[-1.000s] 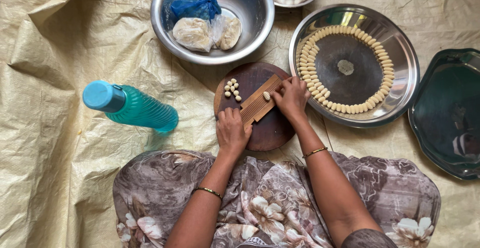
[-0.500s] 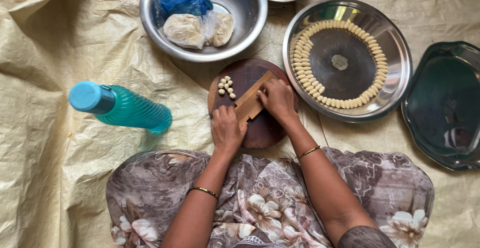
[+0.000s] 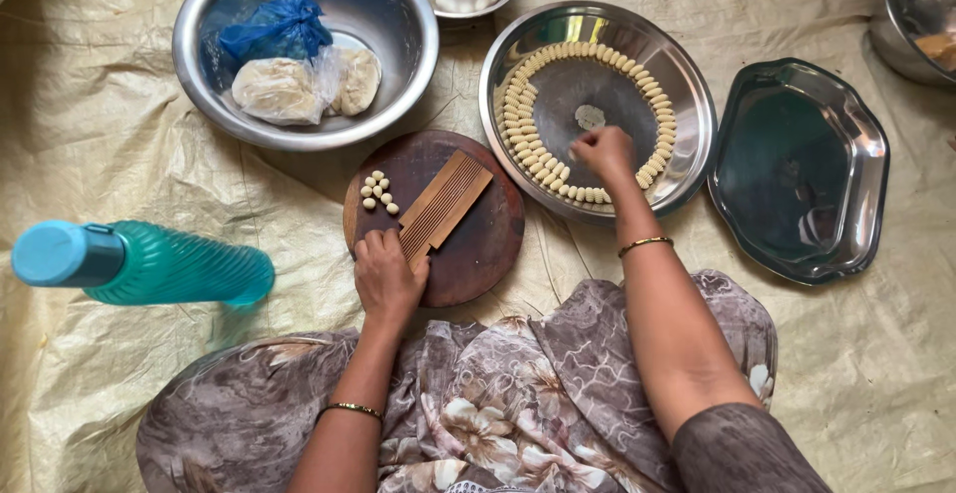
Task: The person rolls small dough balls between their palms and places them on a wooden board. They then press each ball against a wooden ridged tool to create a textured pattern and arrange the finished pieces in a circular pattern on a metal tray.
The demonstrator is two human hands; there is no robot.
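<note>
A round dark wooden board (image 3: 478, 244) lies in front of my knees with a ridged wooden comb (image 3: 444, 204) on it. My left hand (image 3: 386, 276) rests on the board's near edge, holding the comb's lower end. Several small dough balls (image 3: 377, 192) sit on the board's left side. My right hand (image 3: 603, 151) hovers over the round steel plate (image 3: 687, 85), fingers pinched, at the ring of ridged dough shells (image 3: 528, 144); whether a shell is between the fingers is hidden. A flat dough scrap (image 3: 590, 116) lies in the plate's middle.
A steel bowl (image 3: 398, 15) at the back holds wrapped dough lumps (image 3: 284, 90) and a blue bag (image 3: 276, 27). A teal bottle (image 3: 149, 266) stands at the left. A scalloped steel tray (image 3: 803, 169) lies at the right, more steel vessels behind. A tan sheet (image 3: 100, 124) covers the floor.
My right hand has left the comb and moved right, over the steel plate's ring of shells. The left hand has stayed at the comb's lower end.
</note>
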